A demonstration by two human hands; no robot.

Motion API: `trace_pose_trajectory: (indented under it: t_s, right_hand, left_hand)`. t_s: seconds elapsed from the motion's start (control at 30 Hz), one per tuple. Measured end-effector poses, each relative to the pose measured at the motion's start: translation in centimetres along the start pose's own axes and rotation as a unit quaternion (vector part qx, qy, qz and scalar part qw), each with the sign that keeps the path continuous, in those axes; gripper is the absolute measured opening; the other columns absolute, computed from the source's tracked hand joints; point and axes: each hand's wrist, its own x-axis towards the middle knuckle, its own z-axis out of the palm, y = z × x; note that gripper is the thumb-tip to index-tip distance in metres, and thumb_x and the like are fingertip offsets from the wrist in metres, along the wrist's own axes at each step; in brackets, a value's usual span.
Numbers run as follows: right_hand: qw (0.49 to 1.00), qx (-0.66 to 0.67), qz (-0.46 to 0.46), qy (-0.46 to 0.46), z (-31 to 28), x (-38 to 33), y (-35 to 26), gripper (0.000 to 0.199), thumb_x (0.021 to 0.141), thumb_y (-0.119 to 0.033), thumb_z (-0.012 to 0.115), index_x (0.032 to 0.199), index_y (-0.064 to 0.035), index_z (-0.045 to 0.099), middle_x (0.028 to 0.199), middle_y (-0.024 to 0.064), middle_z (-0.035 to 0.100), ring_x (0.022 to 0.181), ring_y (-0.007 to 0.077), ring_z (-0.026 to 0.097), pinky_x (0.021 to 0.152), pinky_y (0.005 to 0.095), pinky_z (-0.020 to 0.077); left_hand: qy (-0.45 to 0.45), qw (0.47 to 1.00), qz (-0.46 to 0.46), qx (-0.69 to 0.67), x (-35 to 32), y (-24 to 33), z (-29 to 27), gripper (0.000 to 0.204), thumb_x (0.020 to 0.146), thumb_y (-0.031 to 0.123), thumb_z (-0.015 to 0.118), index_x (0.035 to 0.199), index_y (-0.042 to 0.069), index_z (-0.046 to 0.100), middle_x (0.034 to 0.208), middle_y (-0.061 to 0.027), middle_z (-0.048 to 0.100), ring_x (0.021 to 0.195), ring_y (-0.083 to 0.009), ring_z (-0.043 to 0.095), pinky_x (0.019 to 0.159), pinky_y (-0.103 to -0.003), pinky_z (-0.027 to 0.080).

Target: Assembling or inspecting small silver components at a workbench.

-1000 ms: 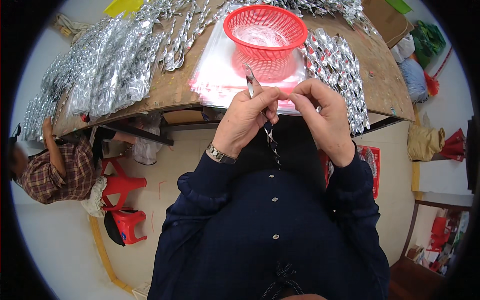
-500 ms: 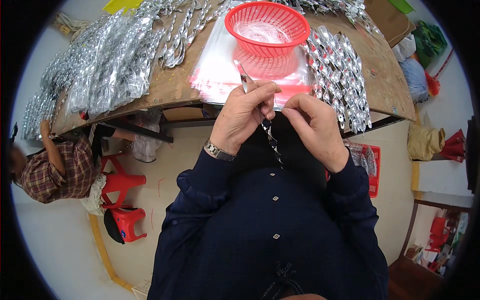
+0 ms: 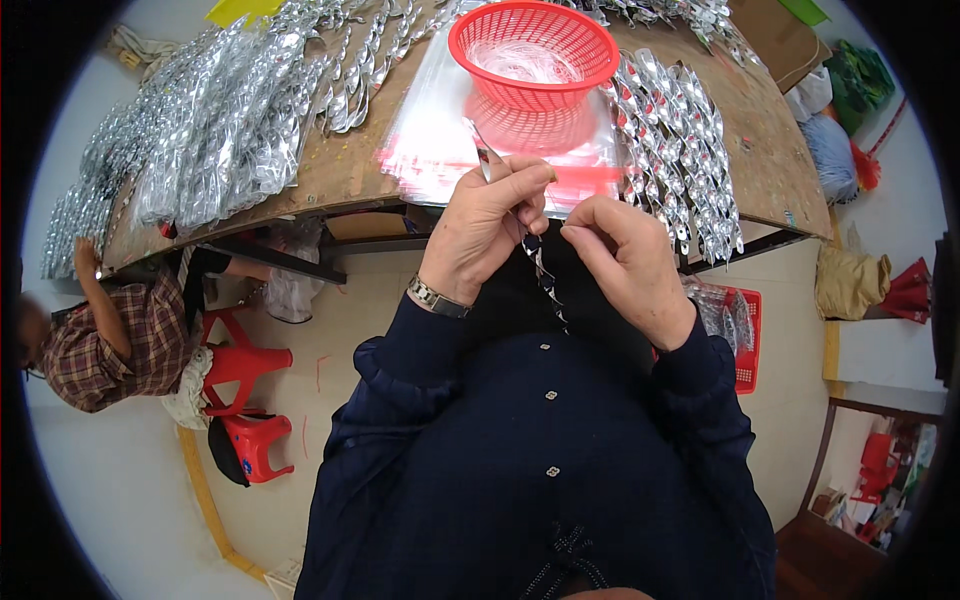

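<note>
My left hand grips the upper part of a silver twisted foil spiral, whose top end sticks up past my fingers toward the table. My right hand pinches the same spiral just to the right, close to my left fingers. The lower end of the spiral hangs down against my dark blue shirt. Both hands are held just in front of the near edge of the wooden table. A wristwatch sits on my left wrist.
A red plastic basket stands on a stack of clear bags. Heaps of silver spirals lie at left and right. A person in a plaid shirt sits at left by red stools. A red crate rests below right.
My hands have shifted slightly lower and nearer my body, and my right hand has moved from overlapping the left to pinching the spiral beside it.
</note>
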Motion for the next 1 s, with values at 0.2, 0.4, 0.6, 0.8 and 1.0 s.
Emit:
trace_pose_trajectory:
  t_s: [0.2,0.4,0.6,0.8,1.0]
  right_hand:
    - [1.0,0.002,0.011,-0.015,0.6,-1.4,0.4,0.006,0.085,-0.004,0.062,0.085,0.0019,0.059,0.07,0.0093,0.057,0.062,0.0159,0.054,0.059,0.0283,0.0424]
    - [0.998,0.008,0.061,-0.03,0.2,-2.6,0.5,0.008,0.084,-0.007,0.061,0.084,0.0007,0.058,0.072,0.0145,0.059,0.067,0.0292,0.06,0.061,0.0351,0.0455]
    - [0.995,-0.005,0.086,-0.04,-0.3,-3.8,1.2,0.008,0.086,-0.004,0.061,0.085,0.0032,0.059,0.068,0.0078,0.056,0.063,0.0131,0.053,0.059,0.0268,0.0431]
    - [0.999,-0.038,0.012,0.013,-0.6,-4.1,0.7,0.009,0.086,-0.001,0.061,0.094,0.0018,0.061,0.076,0.006,0.058,0.066,0.0085,0.054,0.058,0.0242,0.0428]
    - [0.973,0.186,0.098,0.094,-0.5,-2.1,-0.8,0.018,0.086,-0.005,0.064,0.103,-0.0005,0.062,0.074,0.0026,0.058,0.059,0.0054,0.051,0.054,0.0213,0.0398]
  left_hand:
    - [0.009,0.999,0.027,-0.027,-0.1,0.9,-0.6,0.01,0.089,0.009,0.063,0.093,0.0,0.06,0.068,-0.001,0.049,0.06,-0.0102,0.044,0.055,-0.026,0.038]
    - [0.02,0.997,0.07,-0.015,0.0,1.4,-1.6,0.015,0.087,0.008,0.065,0.097,-0.003,0.061,0.07,-0.0017,0.053,0.059,-0.0108,0.048,0.055,-0.027,0.043]
    - [0.038,0.995,0.087,0.017,-0.1,1.4,-1.5,0.016,0.087,0.008,0.066,0.097,-0.004,0.062,0.071,-0.0017,0.054,0.059,-0.0101,0.05,0.055,-0.026,0.045]
    - [0.055,0.989,0.103,0.092,-0.8,0.8,0.0,0.009,0.088,0.006,0.064,0.094,-0.001,0.063,0.071,-0.0023,0.055,0.06,-0.0103,0.049,0.056,-0.025,0.042]
    - [0.021,0.985,0.1,0.141,-1.6,-1.0,1.3,0.011,0.089,0.006,0.064,0.097,-0.002,0.063,0.078,-0.003,0.061,0.064,-0.0091,0.054,0.059,-0.024,0.045]
